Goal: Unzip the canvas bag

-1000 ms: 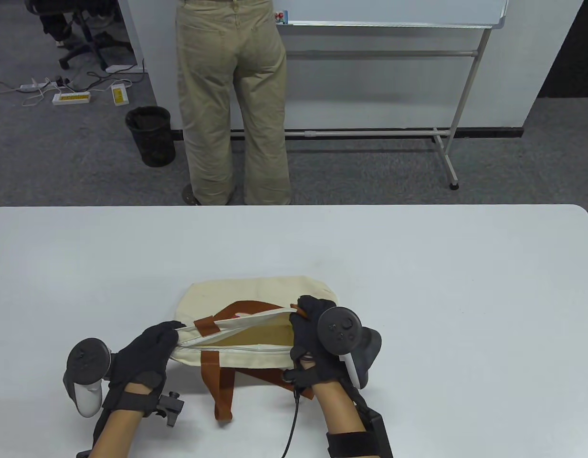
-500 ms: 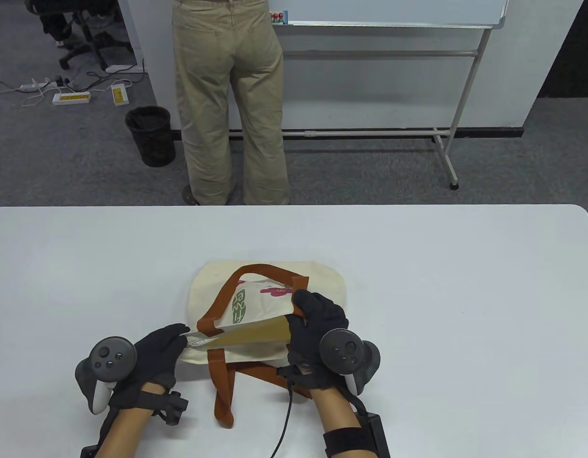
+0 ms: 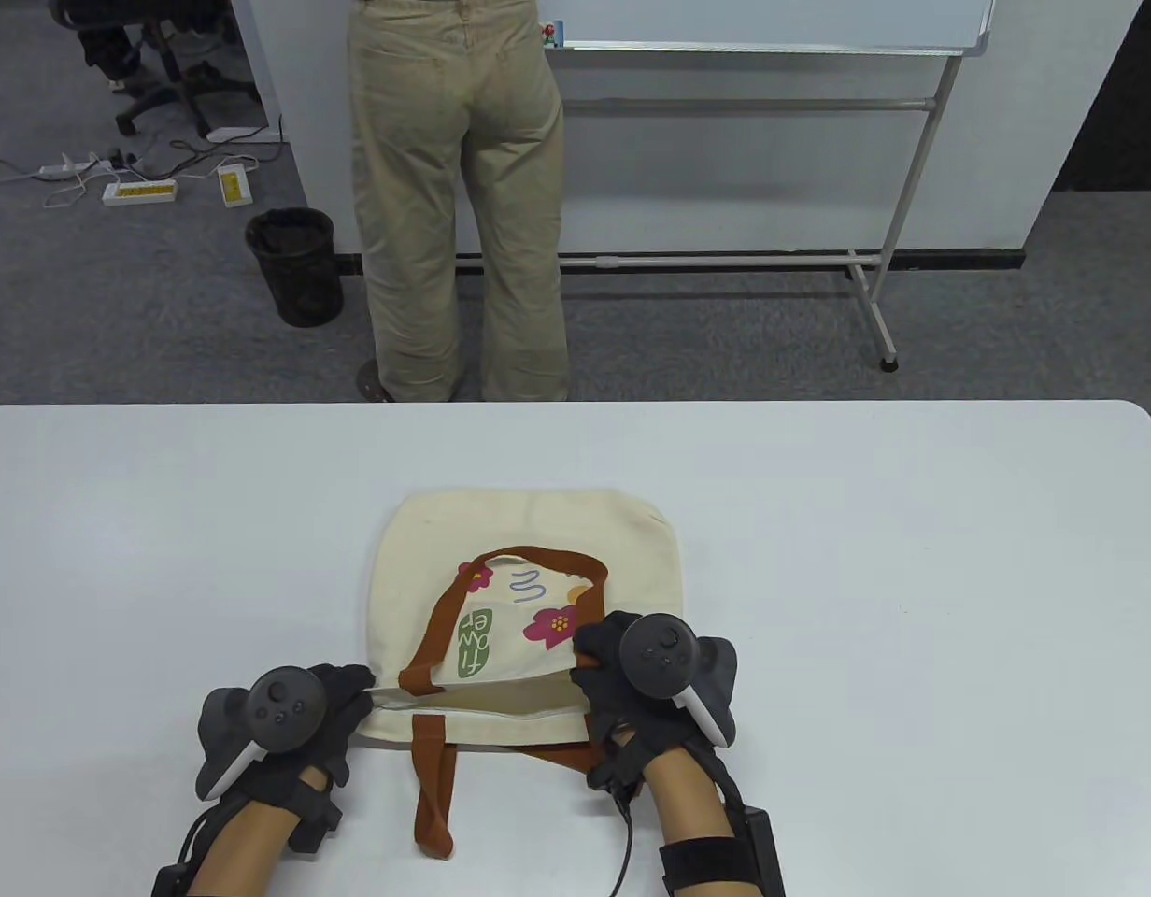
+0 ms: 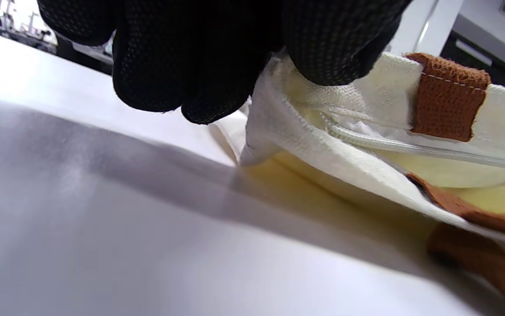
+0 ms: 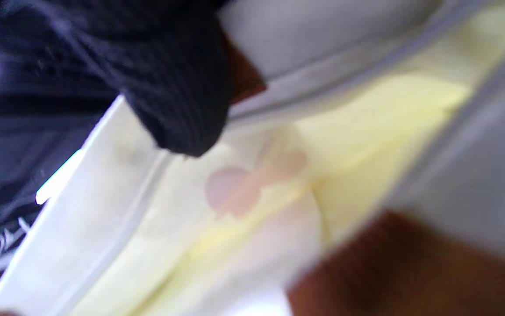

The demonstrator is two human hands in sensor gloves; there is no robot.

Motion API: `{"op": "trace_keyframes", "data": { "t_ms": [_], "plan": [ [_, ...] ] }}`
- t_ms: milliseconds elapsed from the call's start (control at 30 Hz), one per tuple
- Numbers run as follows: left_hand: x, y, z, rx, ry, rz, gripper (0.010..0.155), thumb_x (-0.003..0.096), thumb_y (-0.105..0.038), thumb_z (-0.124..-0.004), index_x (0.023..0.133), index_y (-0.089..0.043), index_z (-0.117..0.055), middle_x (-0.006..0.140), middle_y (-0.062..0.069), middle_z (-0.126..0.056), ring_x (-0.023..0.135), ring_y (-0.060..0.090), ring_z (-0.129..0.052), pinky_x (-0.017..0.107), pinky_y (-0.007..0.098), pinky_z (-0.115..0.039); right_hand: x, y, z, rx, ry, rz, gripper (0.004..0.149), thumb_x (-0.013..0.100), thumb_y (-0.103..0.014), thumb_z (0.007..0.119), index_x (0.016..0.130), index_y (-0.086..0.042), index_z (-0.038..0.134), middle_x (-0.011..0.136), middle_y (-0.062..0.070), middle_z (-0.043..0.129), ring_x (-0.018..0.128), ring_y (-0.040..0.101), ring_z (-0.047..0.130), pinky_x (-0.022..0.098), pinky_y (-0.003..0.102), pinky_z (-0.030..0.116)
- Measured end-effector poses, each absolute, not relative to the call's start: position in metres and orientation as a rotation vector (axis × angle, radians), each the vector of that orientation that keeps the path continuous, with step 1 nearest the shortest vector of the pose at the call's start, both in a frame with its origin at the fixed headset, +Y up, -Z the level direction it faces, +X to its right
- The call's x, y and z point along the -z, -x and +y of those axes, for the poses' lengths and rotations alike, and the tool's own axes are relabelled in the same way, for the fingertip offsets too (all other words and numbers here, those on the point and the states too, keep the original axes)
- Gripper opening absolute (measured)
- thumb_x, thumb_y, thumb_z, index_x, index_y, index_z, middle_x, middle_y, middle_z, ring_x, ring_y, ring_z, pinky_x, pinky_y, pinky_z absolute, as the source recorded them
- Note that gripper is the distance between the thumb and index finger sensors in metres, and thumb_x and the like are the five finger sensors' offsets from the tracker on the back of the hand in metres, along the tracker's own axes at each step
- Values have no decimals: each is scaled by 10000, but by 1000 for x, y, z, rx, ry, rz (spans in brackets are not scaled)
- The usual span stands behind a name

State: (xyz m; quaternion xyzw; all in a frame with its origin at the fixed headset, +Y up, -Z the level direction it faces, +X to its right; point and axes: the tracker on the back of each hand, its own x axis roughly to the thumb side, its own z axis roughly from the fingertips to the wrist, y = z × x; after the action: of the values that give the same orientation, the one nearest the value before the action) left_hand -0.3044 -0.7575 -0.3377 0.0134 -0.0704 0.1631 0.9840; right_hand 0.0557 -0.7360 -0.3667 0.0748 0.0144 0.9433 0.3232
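Note:
A cream canvas bag (image 3: 529,551) with brown straps (image 3: 433,766) and a flower print lies flat on the white table (image 3: 865,579), its mouth toward me and gaping open. The zipper (image 4: 392,142) runs along the open mouth. My left hand (image 3: 337,710) grips the bag's left mouth corner; in the left wrist view its fingers (image 4: 199,57) pinch the cream fabric (image 4: 287,127). My right hand (image 3: 603,673) grips the upper lip at the right end of the mouth, by a brown strap. The right wrist view is blurred and shows a gloved fingertip (image 5: 177,87) over the bag's pale lining (image 5: 278,184).
A person in beige trousers (image 3: 459,206) stands beyond the table's far edge, by a whiteboard stand (image 3: 874,262). A black bin (image 3: 295,266) and power strips (image 3: 141,192) are on the carpet.
The bag's upper side has dropped from lifted and folded to nearly flat, showing the flower print. Both hands moved toward me and lower; the mouth is narrower than before.

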Motion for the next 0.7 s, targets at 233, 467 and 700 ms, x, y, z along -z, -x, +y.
{"op": "trace_keyframes", "data": {
  "t_ms": [233,467,700],
  "plan": [
    [336,299,-762,-268,46,-200,489,467,-403,-745,885,-163,-830,895,166,-890,748,408,-867,614,607,-602,365,-61,-754,-2508,-178,374,623,357,-354,960,900,-102,789,957,182,660,858,427,692,611,612,545],
    [336,302,-767,-337,119,-215,639,450,-552,-702,912,-125,-814,992,196,-817,869,483,-772,662,665,-516,364,-68,-764,-2395,-171,405,673,386,-483,870,893,-44,809,971,206,670,880,437,661,637,632,494],
    [336,310,-767,-380,123,-170,660,455,-577,-679,956,-157,-768,1071,194,-716,957,531,-644,694,704,-406,361,-77,-762,-2319,-178,265,707,401,-497,838,938,-46,749,988,244,672,879,494,707,623,654,534]
  ]
}}
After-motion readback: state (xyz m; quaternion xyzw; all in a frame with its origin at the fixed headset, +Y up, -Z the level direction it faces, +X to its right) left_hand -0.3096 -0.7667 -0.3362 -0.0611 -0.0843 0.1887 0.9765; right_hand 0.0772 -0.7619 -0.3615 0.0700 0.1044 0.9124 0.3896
